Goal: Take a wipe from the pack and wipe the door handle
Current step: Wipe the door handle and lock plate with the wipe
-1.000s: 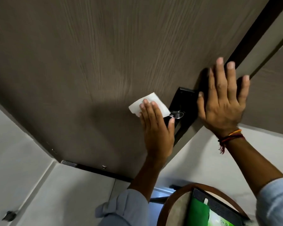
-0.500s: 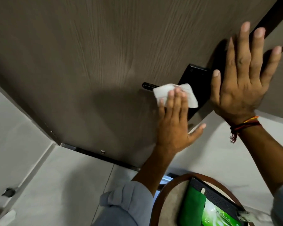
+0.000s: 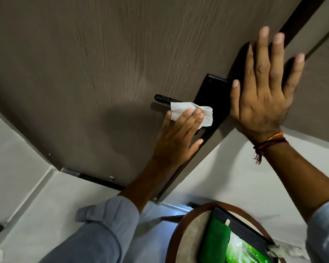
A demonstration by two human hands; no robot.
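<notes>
- Left hand (image 3: 179, 137) is pressing a white wipe (image 3: 190, 113) against the black door handle (image 3: 163, 98). Fingers are lying nearly flat and together over the wipe, thumb spread off to the right; it is pinning the wipe more than gripping it.
- The wipe is sitting on the lever's right part, next to the black lock plate (image 3: 213, 93). The lever's left tip is sticking out bare past the wipe.
- Right hand (image 3: 262, 95) is lying fully open, fingers splayed, palm flat on the door (image 3: 103, 54) just right of the lock plate. It is holding nothing; I take it to be steadying the door.
- The green wipe pack (image 3: 228, 243) is lying on a round wooden-rimmed table (image 3: 180, 226) at the near right, well apart from both hands.
- Progress, as I judge it: the wipe is already out of the pack and the wiping is under way.
- Left to do: the exposed left end of the lever, probably its underside too. Whether the covered stretch is clean, I cannot tell.
</notes>
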